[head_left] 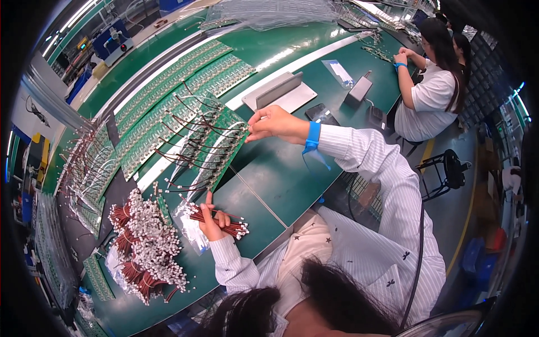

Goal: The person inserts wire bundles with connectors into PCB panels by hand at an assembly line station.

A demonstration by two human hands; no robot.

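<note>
My left hand [211,226] is closed on a bundle of brown wires [231,227] with small white connectors at the ends. Its index finger reaches up to the near corner of a green circuit board panel [222,147]. Rows of dark and white wires stand along that panel, which looks tilted above the table. At the panel's far right corner my right hand [275,124] pinches the edge between thumb and fingers; a blue wrist strap [312,137] circles that wrist. Whether a small wire is also in the pinch is hidden.
Several tied bundles of brown wires [147,247] with white connectors lie at the left. Behind are long rows of green panels [168,73] and a wired stack [92,174]. A metal stand [281,92], a grey box [358,91] and a phone [321,114] sit farther right, before a seated co-worker [429,95].
</note>
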